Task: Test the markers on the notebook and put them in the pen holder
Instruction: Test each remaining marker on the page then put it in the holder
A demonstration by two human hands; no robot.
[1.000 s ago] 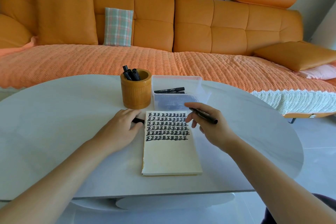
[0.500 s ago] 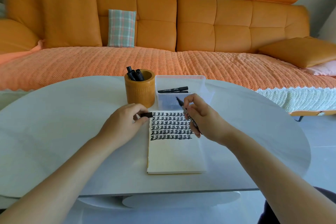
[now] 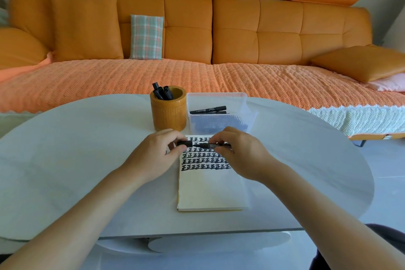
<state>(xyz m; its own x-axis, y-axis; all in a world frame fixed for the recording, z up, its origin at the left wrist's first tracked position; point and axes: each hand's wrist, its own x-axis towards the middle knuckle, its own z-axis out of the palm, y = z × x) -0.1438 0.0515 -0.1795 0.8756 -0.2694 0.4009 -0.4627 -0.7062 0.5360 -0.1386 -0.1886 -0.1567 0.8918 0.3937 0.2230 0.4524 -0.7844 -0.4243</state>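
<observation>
Black plastic marker [image 3: 205, 144], held level just above the notebook [image 3: 210, 190] on the worktop [image 3: 87, 160]. Fingers of the left hand [image 3: 153, 155] pinched on the cap [image 3: 185, 143] at its tip; fingers of the right hand [image 3: 238, 153] clamped round the barrel. Probably light, stiff and a bit slippery, so best gripped mid-barrel. Rows of "正" inked on the page; white print on the marker too small to read.

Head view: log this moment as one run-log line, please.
phase: capping marker | left hand: pinches cap | right hand: holds marker | where: over notebook | pen holder: this marker not yet in
</observation>
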